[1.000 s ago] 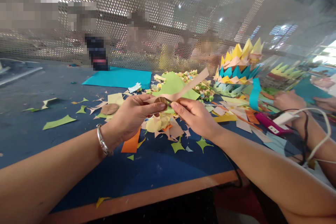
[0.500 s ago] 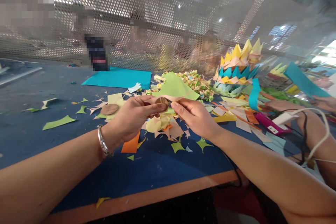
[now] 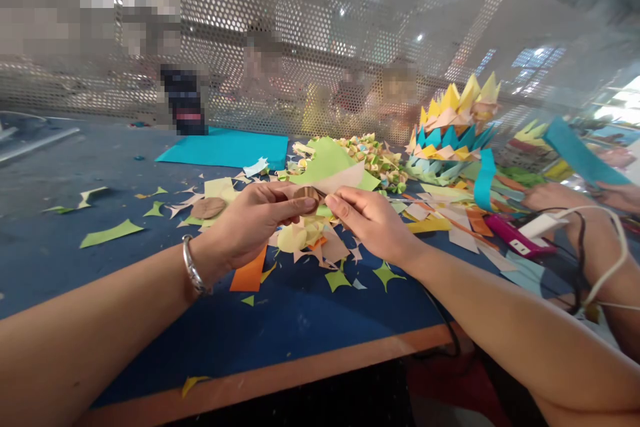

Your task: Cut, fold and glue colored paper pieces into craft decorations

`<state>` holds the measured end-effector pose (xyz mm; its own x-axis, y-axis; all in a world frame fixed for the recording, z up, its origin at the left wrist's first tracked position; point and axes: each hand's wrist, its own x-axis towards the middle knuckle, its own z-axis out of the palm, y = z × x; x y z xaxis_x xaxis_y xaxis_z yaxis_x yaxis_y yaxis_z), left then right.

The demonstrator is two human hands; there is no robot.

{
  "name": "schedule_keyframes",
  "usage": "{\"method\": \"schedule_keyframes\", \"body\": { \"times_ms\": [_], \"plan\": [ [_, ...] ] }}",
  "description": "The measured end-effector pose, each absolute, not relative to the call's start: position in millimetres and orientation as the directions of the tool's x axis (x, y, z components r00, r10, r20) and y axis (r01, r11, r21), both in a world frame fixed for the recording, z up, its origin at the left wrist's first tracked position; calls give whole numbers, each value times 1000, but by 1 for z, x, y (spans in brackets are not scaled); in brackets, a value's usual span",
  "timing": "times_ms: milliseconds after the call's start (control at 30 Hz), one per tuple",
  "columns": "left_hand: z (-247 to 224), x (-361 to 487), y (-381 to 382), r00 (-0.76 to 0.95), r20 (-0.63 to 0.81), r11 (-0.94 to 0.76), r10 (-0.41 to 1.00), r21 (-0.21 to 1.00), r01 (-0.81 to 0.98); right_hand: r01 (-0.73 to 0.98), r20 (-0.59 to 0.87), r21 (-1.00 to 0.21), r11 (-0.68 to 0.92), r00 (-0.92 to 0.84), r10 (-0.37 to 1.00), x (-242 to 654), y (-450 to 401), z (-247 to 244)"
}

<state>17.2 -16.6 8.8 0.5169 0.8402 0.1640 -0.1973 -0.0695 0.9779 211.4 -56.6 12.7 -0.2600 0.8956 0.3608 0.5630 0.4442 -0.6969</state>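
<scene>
A small round brown disc [image 3: 307, 197] is pinched between the thumb and fingers of my left hand [image 3: 254, 219], which wears a silver bangle [image 3: 193, 265]. My right hand [image 3: 374, 221] is closed at the disc's right edge, thumb against fingers. Something thin and dark shows at its fingertips, too small to name. Just behind the hands, a pale peach piece of paper [image 3: 345, 177] stands tilted in front of a green paper sheet [image 3: 323, 159]. Below the hands lie pale yellow paper rounds [image 3: 294, 237] among scraps. A tan round piece [image 3: 209, 207] rests left of my left wrist.
Blue paper [image 3: 225, 149] lies at the back left. Behind the green sheet is a heap of small folded pieces [image 3: 373, 153]; a spiky layered paper stack [image 3: 450, 130] stands right. A purple power strip [image 3: 520, 238] with cables lies near another person's arm [image 3: 600, 260].
The peach paper, low and nearly flat between my hands before, now stands up more behind them. My hands have barely shifted. On the right, the other person's hand has moved slightly.
</scene>
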Motion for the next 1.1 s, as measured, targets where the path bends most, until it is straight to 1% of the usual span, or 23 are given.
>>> {"method": "schedule_keyframes", "body": {
  "times_ms": [333,733,967,1100],
  "plan": [
    [9,15,-13,564,146,-87,813,988,-132,582,358,-675,453,-279,891,213,-56,13],
    [10,14,-11,605,124,-76,786,992,-104,586,343,-672,454,-297,891,214,-55,12],
    [10,13,-10,613,133,-96,779,991,-94,600,337,-661,451,-300,892,215,-55,11],
    [11,13,-11,608,114,-96,785,993,-62,599,331,-664,448,-302,894,216,-54,11]
  ]
}}
